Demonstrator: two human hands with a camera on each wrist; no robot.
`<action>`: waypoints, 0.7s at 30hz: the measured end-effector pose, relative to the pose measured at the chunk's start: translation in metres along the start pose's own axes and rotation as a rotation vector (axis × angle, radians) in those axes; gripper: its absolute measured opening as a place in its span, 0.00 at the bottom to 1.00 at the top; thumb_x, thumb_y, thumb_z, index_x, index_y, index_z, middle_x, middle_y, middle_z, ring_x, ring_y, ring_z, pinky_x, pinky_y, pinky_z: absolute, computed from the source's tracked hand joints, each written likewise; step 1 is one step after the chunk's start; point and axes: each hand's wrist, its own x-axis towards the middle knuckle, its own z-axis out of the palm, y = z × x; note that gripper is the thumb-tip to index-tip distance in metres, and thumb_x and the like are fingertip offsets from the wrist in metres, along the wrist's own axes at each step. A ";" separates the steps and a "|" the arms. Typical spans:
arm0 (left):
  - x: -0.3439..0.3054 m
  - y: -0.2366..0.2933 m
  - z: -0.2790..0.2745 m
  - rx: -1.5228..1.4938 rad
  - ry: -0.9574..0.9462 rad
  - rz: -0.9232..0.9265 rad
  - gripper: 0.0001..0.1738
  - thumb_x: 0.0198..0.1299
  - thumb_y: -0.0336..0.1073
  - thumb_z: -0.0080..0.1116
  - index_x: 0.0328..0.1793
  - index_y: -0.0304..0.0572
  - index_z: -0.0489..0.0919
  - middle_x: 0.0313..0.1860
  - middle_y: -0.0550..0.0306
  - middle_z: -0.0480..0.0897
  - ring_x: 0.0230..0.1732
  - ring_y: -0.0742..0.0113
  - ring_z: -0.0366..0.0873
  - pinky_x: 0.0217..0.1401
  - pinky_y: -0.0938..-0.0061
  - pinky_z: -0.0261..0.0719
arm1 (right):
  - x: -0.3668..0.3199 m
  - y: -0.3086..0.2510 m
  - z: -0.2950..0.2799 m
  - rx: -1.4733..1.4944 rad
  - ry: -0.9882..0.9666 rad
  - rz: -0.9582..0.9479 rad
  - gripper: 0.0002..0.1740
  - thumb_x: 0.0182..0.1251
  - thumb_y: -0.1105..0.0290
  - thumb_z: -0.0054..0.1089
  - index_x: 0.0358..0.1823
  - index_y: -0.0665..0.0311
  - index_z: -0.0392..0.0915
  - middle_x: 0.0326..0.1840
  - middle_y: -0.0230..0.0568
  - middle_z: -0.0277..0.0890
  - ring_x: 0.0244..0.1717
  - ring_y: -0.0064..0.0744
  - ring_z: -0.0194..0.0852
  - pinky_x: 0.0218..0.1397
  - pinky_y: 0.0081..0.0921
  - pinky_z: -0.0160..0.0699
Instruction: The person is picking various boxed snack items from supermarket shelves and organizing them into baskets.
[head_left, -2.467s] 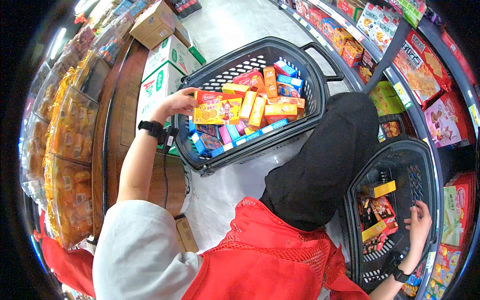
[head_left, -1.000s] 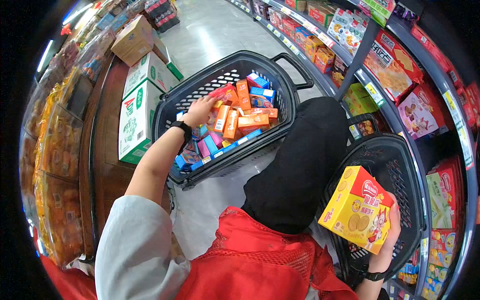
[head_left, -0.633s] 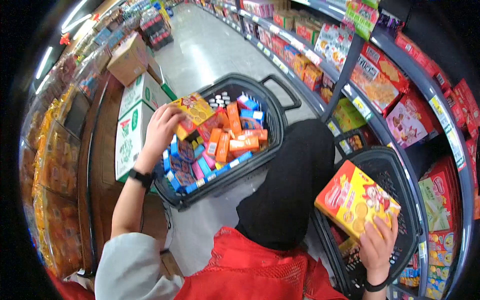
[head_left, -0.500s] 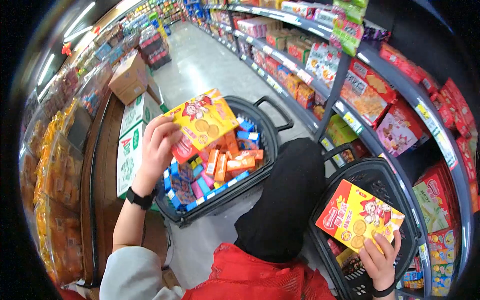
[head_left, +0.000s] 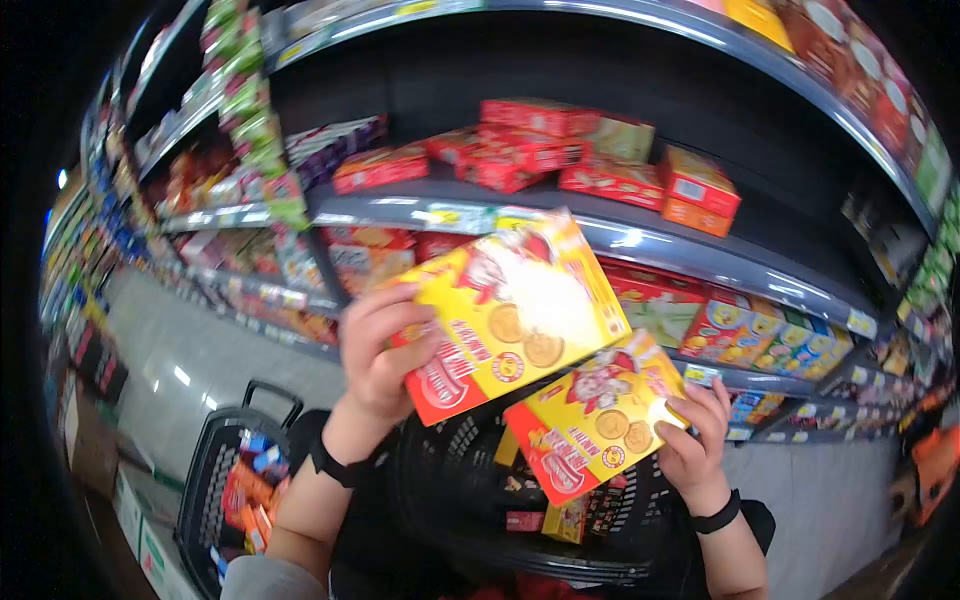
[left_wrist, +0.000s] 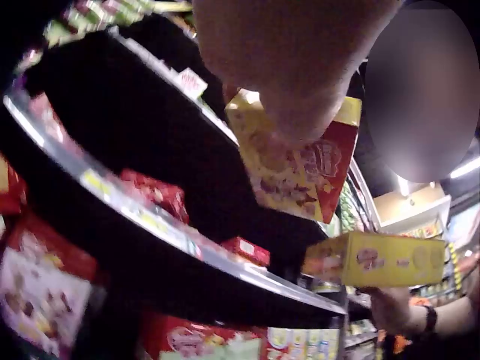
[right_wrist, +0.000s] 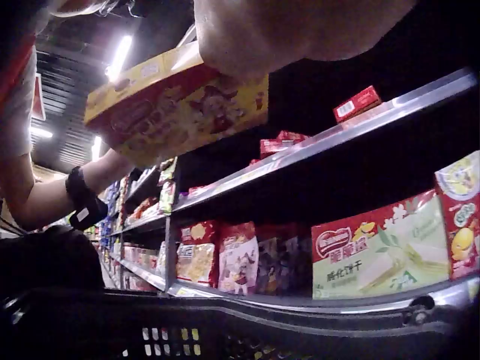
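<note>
In the head view my left hand grips a yellow and red biscuit box by its left end. Lower and to the right, my right hand holds a similar box by its right end. Both boxes are tilted above a black basket, the left one partly in front of the right one. The left wrist view shows the left hand against its box, with the other box below. In the right wrist view, the right hand is at a box.
Shelves with red packets and boxes stand in front. A second basket with small coloured boxes is at the lower left. Green and white cartons stand beside it. Floor shows at left and right.
The view has turned right towards the shelves. The left hand took a box from the fuller basket; the right hand also came to hold one. Both boxes are now close together over the other basket.
</note>
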 end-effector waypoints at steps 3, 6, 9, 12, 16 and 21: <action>-0.019 0.016 0.071 -0.587 -0.266 -0.342 0.25 0.39 0.27 0.67 0.45 0.42 0.68 0.43 0.49 0.76 0.49 0.53 0.74 0.52 0.66 0.71 | 0.002 0.021 -0.001 0.028 0.044 0.036 0.23 0.41 0.78 0.64 0.42 0.55 0.71 0.47 0.38 0.71 0.52 0.44 0.69 0.58 0.48 0.63; -0.082 0.052 0.084 -1.094 -0.511 -1.066 0.29 0.43 0.26 0.65 0.52 0.37 0.64 0.52 0.51 0.72 0.56 0.60 0.70 0.57 0.69 0.68 | -0.010 0.010 0.014 0.563 -0.011 0.544 0.35 0.44 0.74 0.68 0.55 0.68 0.60 0.48 0.48 0.69 0.49 0.42 0.69 0.55 0.33 0.66; -0.118 0.079 0.072 -1.352 -0.861 -1.460 0.30 0.54 0.28 0.57 0.63 0.36 0.59 0.62 0.54 0.64 0.62 0.68 0.61 0.61 0.70 0.64 | -0.009 -0.011 0.027 0.880 -0.201 0.975 0.32 0.53 0.75 0.63 0.58 0.67 0.58 0.49 0.45 0.68 0.50 0.29 0.66 0.54 0.26 0.66; -0.120 0.106 0.064 -1.460 -1.034 -1.568 0.30 0.59 0.33 0.53 0.66 0.37 0.57 0.62 0.54 0.66 0.61 0.67 0.63 0.62 0.72 0.63 | -0.020 -0.017 0.047 1.175 -0.328 1.353 0.22 0.63 0.68 0.55 0.56 0.68 0.63 0.48 0.41 0.70 0.50 0.21 0.67 0.52 0.20 0.67; -0.118 0.117 0.056 -1.320 -1.382 -1.559 0.29 0.58 0.36 0.56 0.64 0.42 0.62 0.59 0.56 0.70 0.58 0.67 0.67 0.60 0.73 0.65 | -0.031 -0.036 0.063 1.490 -0.335 1.753 0.23 0.64 0.63 0.54 0.55 0.68 0.64 0.48 0.39 0.72 0.49 0.21 0.70 0.50 0.20 0.69; -0.148 0.126 0.052 -1.421 -1.100 -1.502 0.29 0.57 0.37 0.56 0.64 0.42 0.62 0.59 0.56 0.70 0.58 0.66 0.67 0.60 0.72 0.65 | -0.040 -0.054 0.068 1.459 -0.420 1.766 0.22 0.64 0.61 0.53 0.55 0.66 0.65 0.48 0.36 0.71 0.48 0.20 0.69 0.50 0.21 0.69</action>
